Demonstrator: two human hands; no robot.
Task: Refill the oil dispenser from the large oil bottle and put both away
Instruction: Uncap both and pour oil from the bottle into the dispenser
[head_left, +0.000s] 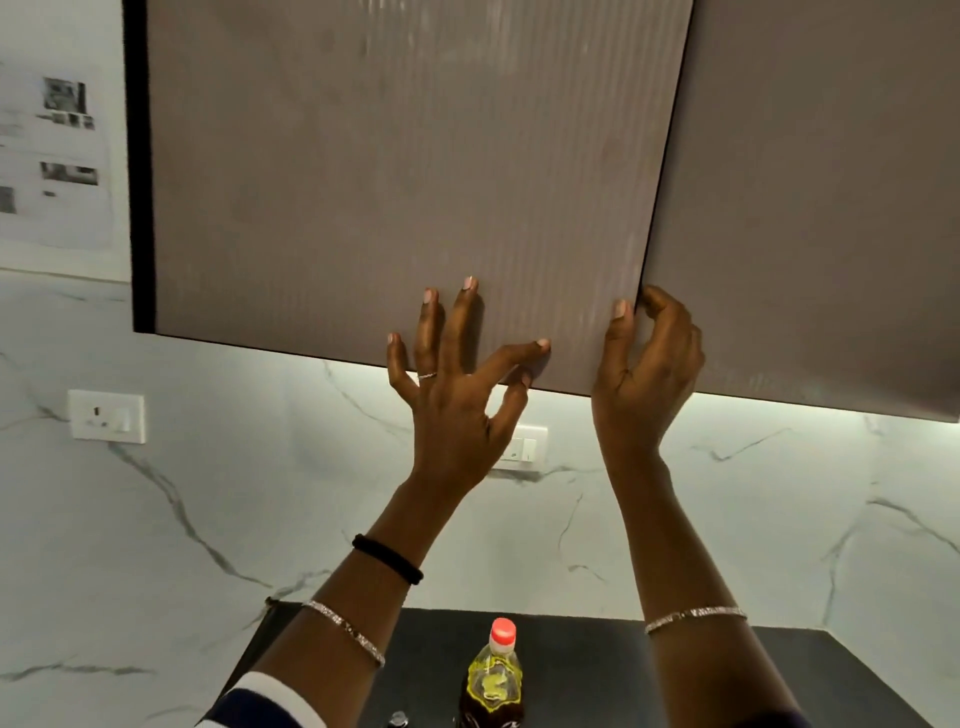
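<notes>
My left hand (457, 410) lies spread on the cabinet door (389, 156), fingers straight. Well below both hands, between my forearms, the large oil bottle (496, 675) stands upright on the dark counter (597, 675). A small metal top (399, 719) left of it may be the dispenser; I cannot tell. My right hand (649, 364) pinches the door's right edge, so it should lead the pull.
</notes>
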